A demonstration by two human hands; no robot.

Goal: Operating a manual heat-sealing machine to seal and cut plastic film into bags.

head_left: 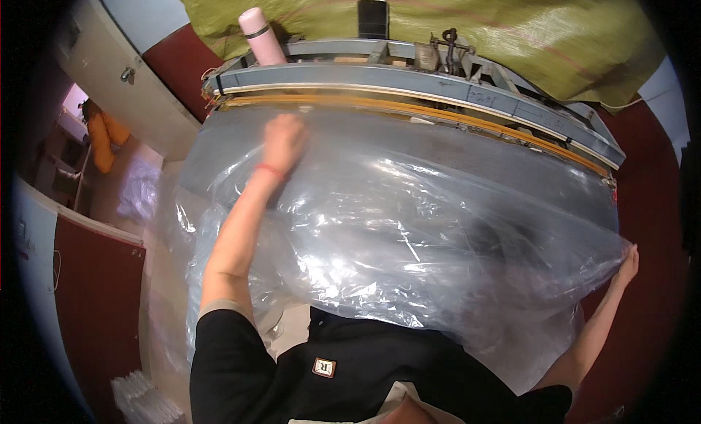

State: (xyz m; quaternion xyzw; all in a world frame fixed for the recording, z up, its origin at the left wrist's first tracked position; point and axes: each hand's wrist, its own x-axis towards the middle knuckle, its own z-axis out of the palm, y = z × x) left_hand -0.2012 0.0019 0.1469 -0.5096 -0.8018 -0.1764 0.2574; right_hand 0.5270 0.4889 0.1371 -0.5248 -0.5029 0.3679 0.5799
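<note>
A large, wrinkled sheet of clear plastic film [380,241] spreads over a grey worktop and hangs down in front of me. My left hand [286,140], slightly blurred, is closed at the film's upper left edge, close to the long frame. Stretched far out to the right, my right hand [628,267] pinches the film's corner and draws its edge taut. Between my hands the edge slants across the grey worktop [540,172]. Along the worktop's back runs a bar machine [350,79] with a grey metal beam and an orange-yellow strip [409,111].
Behind the beam stand a pink bottle [263,37], a dark phone-like slab [373,19] and a metal clamp [450,50]. A yellow-green tarp [555,37] hangs at the back. An open door [117,55] is on the left; bundled plastic [142,398] lies at lower left.
</note>
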